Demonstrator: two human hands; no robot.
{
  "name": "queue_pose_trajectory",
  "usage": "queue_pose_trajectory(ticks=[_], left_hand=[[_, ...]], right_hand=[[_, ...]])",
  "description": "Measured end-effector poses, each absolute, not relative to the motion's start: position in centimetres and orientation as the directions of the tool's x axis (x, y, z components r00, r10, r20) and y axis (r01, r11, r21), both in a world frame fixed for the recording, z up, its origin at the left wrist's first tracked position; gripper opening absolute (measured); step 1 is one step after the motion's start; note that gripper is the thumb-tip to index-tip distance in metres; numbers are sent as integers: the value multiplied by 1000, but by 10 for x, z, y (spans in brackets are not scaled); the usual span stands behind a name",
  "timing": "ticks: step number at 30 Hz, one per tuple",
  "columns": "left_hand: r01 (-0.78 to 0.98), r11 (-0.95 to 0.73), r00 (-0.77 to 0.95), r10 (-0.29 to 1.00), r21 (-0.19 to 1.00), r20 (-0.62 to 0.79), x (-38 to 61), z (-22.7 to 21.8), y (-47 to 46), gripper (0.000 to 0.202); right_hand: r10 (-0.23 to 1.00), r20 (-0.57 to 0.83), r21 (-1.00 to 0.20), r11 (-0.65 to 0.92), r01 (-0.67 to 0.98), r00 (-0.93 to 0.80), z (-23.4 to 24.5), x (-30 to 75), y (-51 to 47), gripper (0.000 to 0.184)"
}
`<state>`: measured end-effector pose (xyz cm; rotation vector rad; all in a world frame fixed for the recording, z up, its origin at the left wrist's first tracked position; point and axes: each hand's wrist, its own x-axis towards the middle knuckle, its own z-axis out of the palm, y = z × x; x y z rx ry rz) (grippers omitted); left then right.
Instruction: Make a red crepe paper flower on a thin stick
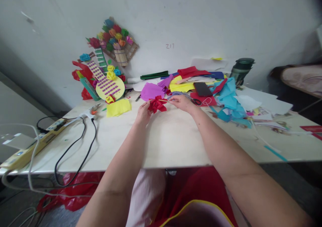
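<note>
A red crepe-paper flower (pixel 157 104) is held just above the middle of the white table. My left hand (pixel 144 112) grips its petals from the left side. From the right, my right hand (pixel 181 102) pinches a thin pale stick (pixel 164 100) whose far end lies against the red paper. Whether the stick is fixed to the flower, I cannot tell. Behind the hands are a purple paper piece (pixel 151 91) and scissors (pixel 196 101) with dark handles, partly covered by my right hand.
A glue gun (pixel 90 113) and power strip (pixel 37 143) with cables lie at the left. A green glue bottle (pixel 88 87) stands beside a flower-decorated paper guitar (pixel 110 87). A phone (pixel 202 89), blue crepe paper (pixel 230 97) and a dark bottle (pixel 240 71) are at the right.
</note>
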<state>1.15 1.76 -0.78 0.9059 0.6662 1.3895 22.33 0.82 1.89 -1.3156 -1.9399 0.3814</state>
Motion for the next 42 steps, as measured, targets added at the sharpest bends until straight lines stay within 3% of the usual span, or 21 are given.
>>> queue_pose_trajectory(ticks=[7,19,27,34,42], left_hand=[[-535,-17,122,988,845,97,14,-8,15,17],[-495,-1,196,974,869,112,18,-8,10,22],[-485,64,205,978,872,42,20,-4,6,15],[-463,200,223,969,863,-105,21,2,6,18],[-455,210,293,953,865,-77,20,4,-1,13]], right_hand=[[893,402,-554,413,723,-202,25,222,2,32],[873,372,-345,445,826,-314,31,218,-1,40],[862,390,-364,467,806,-323,27,219,2,37],[849,370,-370,508,778,-378,27,217,0,36],[809,370,-397,582,710,-456,25,212,-1,37]])
